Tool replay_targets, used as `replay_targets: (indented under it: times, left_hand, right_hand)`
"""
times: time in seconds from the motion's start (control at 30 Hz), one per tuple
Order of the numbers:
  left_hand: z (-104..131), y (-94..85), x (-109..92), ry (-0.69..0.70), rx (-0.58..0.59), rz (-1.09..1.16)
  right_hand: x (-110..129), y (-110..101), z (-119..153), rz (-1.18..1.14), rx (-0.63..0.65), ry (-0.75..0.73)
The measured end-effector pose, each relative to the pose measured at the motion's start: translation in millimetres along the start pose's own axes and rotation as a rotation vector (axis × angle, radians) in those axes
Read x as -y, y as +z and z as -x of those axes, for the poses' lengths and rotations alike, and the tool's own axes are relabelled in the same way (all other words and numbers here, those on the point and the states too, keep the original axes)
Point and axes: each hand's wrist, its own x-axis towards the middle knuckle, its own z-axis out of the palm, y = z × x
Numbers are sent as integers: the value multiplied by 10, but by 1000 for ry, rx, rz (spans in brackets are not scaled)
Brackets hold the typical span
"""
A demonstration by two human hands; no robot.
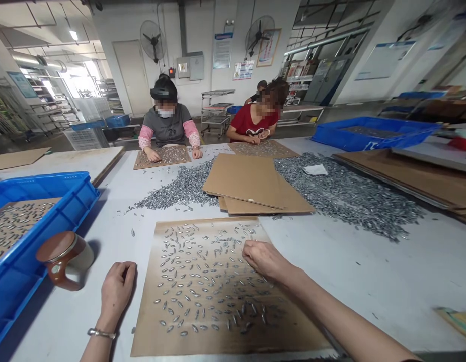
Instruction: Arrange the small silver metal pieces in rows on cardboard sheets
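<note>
Right hand (261, 256), fingers curled (whether I grasp anything, I cannot tell), is apparently working among silvery pieces (187, 298) on cardboard (145, 332) beneath it; close spacing calls for light fingertips.

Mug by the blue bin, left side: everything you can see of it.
The mug stands upright on the white table, between the blue bin and the person's left hand. Its body is greyish beige, with reddish brown near the handle, which is also reddish brown, glossy, and bears a pale round mark. A reddish-brown lid covers the top, hiding any contents. It looks ceramic. No hand touches it; contact with the bin can't be told.
</note>
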Motion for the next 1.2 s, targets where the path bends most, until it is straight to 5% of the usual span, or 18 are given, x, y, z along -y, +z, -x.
replay_targets:
  times: [0.27,0.5,0.73,0.93,1.07,1.2]
  left_hand:
    - [-1,-14,-41,-35,28,-8]
    - [19,-23,-19,-8,13,7]
    - [21,-23,-35,6,-1,1]
    - [-8,-27,-5,19,-6,-5]
    - [-44,-29,16,-29,31,-31]
    - [-60,-54,-34,-55,55,-66]
  right_hand:
    - [-35,-265,-30,-130,-58,146]
    - [66,-138,-175,-78,-15,210]
    - [78,-121,-214,-123,-135,167]
    - [-364,-349,-25,-396,-349,282]
    - [-678,-347,186,-516,-327,352]
    - [-680,-203,268,-542,-281,383]
